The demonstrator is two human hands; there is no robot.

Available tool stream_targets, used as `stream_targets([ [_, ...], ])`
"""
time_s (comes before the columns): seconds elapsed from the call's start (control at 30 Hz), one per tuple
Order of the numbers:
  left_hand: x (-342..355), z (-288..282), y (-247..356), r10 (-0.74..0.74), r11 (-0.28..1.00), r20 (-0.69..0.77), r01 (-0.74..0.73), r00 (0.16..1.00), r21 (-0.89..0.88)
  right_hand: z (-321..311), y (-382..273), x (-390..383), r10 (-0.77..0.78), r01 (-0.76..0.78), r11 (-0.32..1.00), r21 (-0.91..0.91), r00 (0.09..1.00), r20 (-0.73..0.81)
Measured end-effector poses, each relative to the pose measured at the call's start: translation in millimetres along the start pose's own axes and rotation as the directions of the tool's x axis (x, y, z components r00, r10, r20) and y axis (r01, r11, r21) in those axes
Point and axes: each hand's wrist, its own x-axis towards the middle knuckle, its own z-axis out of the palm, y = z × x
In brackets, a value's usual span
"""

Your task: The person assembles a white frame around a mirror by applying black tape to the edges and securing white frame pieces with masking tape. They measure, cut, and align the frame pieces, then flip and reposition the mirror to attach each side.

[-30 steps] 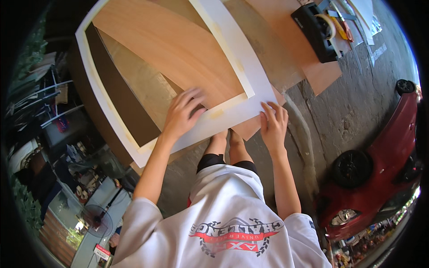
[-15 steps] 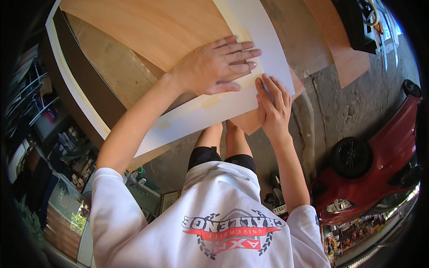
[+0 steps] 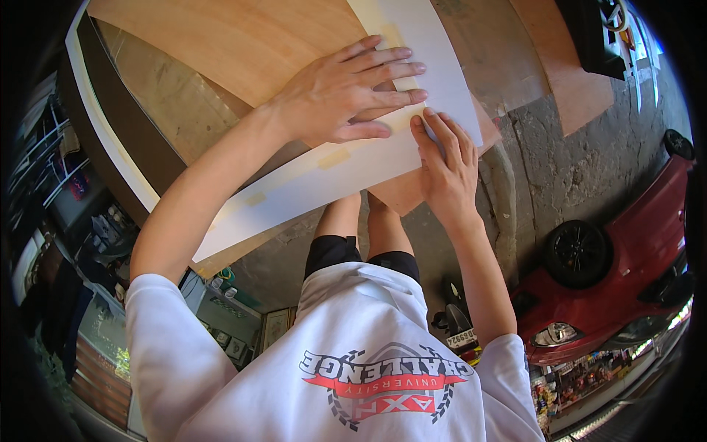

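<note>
A white paper border (image 3: pixel 283 199) lies around an inner wooden panel (image 3: pixel 243 40), and pale masking tape strips (image 3: pixel 334 158) are stuck along it. My left hand (image 3: pixel 342 92) lies palm down across the border's near right corner, its fingers spread over the tape and paper. Part of the taped corner is hidden beneath it. Just to the right, my right hand (image 3: pixel 451 166) rests its outstretched fingertips on the white paper, close to the left hand's thumb and fingers. Neither hand holds anything.
A dark brown strip (image 3: pixel 132 118) runs along the left side inside the border. Thin brown boards (image 3: pixel 563 81) lie beyond the right edge. Concrete floor (image 3: pixel 545 169) spreads to the right, where a red car (image 3: pixel 622 272) stands. Cluttered shelving (image 3: pixel 96 243) is at the left.
The whole view has shifted slightly, so the border sits a little higher and further left. My left hand has slid slightly away from me over the corner; the right fingertips stay on the paper.
</note>
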Motion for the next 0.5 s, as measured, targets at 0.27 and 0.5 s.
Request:
stream_targets([
  [0.27, 0, -5, -5, 0.047, 0.999, 0.084, -0.047, 0.995, -0.006, -4, -10, 2, 0.024, -0.025, 1.000, 0.009, 0.999, 0.047],
  [0.5, 2, -11, -7, 0.079, 0.997, 0.158, -0.077, 0.984, -0.016, -91, 75, 14, 0.459, -0.313, 0.856, 0.412, 0.826, -0.326],
])
